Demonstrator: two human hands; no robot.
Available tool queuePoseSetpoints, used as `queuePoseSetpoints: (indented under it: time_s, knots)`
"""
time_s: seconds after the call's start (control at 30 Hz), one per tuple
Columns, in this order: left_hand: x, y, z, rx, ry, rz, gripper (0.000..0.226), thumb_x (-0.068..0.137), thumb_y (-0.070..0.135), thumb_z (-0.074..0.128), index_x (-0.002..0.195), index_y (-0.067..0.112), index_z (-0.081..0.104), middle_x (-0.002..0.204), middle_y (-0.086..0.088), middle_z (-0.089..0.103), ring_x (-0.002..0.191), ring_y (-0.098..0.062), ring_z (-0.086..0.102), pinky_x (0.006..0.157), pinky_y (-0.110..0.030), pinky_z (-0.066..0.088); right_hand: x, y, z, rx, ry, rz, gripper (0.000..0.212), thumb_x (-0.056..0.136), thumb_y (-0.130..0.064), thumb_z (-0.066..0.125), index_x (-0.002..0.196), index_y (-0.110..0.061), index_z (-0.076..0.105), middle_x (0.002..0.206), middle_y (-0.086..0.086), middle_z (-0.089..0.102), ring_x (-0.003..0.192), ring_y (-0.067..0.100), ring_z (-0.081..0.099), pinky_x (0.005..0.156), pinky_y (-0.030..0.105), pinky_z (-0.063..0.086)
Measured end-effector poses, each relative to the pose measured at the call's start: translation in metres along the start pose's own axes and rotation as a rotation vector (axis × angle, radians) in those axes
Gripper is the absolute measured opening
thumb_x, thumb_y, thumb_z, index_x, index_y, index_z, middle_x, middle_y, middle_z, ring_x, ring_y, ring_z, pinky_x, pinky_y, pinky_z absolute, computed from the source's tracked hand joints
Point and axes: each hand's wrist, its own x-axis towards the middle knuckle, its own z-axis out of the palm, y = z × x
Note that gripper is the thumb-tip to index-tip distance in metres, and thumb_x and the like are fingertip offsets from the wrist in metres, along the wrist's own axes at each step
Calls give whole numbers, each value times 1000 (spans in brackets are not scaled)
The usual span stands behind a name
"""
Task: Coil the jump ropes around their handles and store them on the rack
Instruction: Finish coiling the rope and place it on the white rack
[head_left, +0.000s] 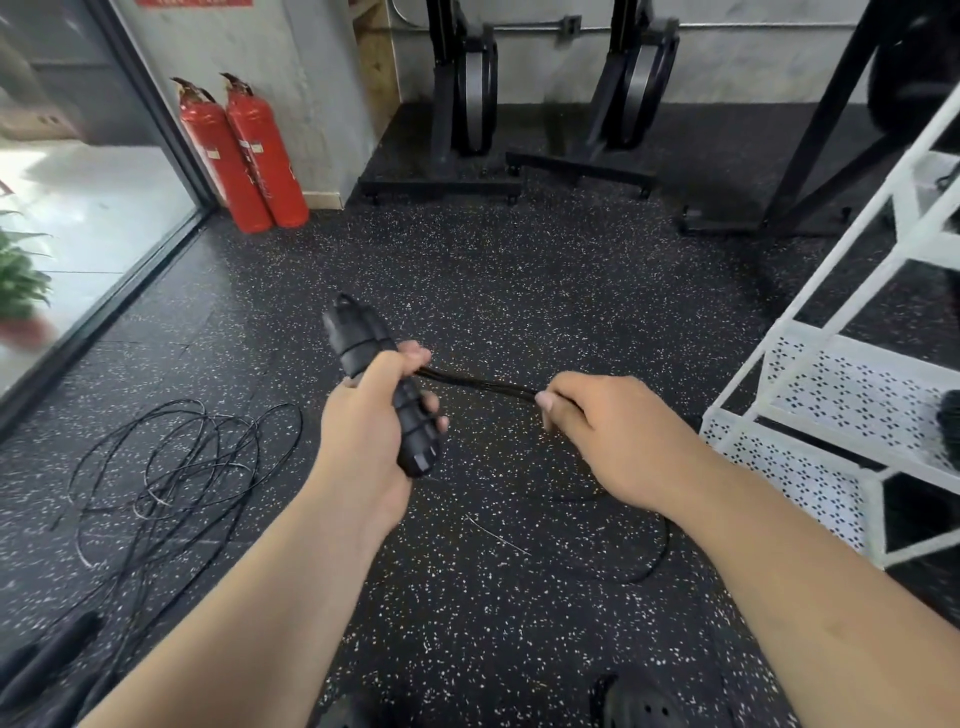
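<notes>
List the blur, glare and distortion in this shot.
Head view: daylight washes out the pale floor outside at left; the plant at the left edge is smeared; the handles in the left hand are softly blurred; wide-angle bending tilts the white rack at right.

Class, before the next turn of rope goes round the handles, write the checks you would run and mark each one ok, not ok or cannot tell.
1. Left hand grips both handles together: ok.
2. Right hand pinches the rope, which is stretched straight between the hands: ok.
3. Trailing slack on the floor is free of snags: cannot tell, as part of it runs behind the right arm.
4. Rack has bare shelf space on the right: ok.
5. Other ropes are coiled: not ok, a loose tangle lies on the floor to the left.
</notes>
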Motion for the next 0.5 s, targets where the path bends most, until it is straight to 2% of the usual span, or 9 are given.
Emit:
queuePoseSetpoints:
  time_s: [0.17,0.27,0.33,0.4,0.5]
  knots:
    - [-15,-22,12,85,-143,-120,34,91,8,71,125,7,72,105,-13,68,65,-19,59,58,-34,54,1,-2,8,28,83,12,38,113,-44,39,88,-28,62,59,-5,55,48,7,45,52,32,34]
    - [-14,-29,16,61,-30,-154,30,91,8,72,121,7,72,105,-15,71,65,-20,61,58,-34,55,1,-5,9,23,139,29,39,114,-43,37,90,-26,62,60,-6,55,53,8,48,55,34,37]
    - [-7,-28,13,34,65,-161,31,90,8,72,121,6,70,116,-19,75,64,-20,60,59,-35,55,2,-5,9,16,170,52,38,114,-43,35,92,-26,61,63,-6,56,56,10,50,56,35,38]
    - [-1,-25,9,21,80,-160,29,90,9,72,119,7,68,125,-20,75,63,-18,59,60,-35,56,3,-4,8,10,209,77,38,114,-43,33,93,-25,60,64,-7,56,58,11,51,57,34,36]
    - [-6,-21,10,23,-92,-201,27,93,8,69,119,10,65,124,-16,77,65,-17,57,61,-35,55,5,-3,7,57,206,104,38,114,-43,34,91,-26,60,65,-7,57,58,11,53,56,33,36]
